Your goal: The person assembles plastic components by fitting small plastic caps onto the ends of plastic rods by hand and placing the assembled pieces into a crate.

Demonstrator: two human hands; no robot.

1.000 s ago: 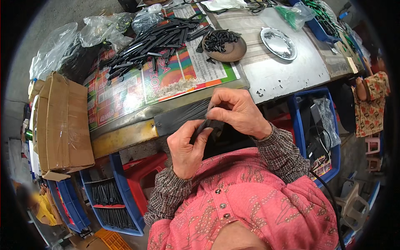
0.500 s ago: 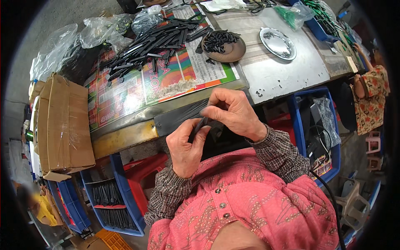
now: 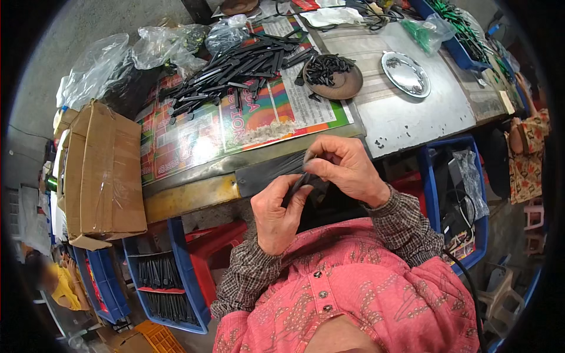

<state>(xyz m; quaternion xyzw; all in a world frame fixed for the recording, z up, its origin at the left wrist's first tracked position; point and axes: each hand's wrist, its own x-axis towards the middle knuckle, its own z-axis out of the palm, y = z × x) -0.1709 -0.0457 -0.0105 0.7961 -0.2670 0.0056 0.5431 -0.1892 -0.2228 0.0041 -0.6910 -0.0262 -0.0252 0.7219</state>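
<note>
Both forearms, in checked sleeves, come up from the person's body and lean inward, so that the two hands meet just in front of the counter [image 3: 438, 117], at the middle of its near edge. The left hand [image 3: 275, 215] is lower, knuckles outward, its thumb and curled fingers grasping a thin black strip [image 3: 299, 182]. The right hand [image 3: 347, 170] reaches in from the right with the wrist bent, its thumb and forefinger drawn together at the strip's far end; whether they grip it or only touch it, I cannot tell. The strip's long axis slants away from the body and a little rightward, toward the counter. Along the counter's left part, a colourful printed sheet [image 3: 206, 141] carries a heap of black strips [image 3: 247, 73]; a brown bowl [image 3: 348, 88] of small black pieces sits at its right side. A silver plate [image 3: 406, 73] lies farther right, on bare metal. A cardboard box [image 3: 109, 170] stands by the counter's near left corner; blue crates [image 3: 200, 288] sit below, and two other people are at the room's sides.
</note>
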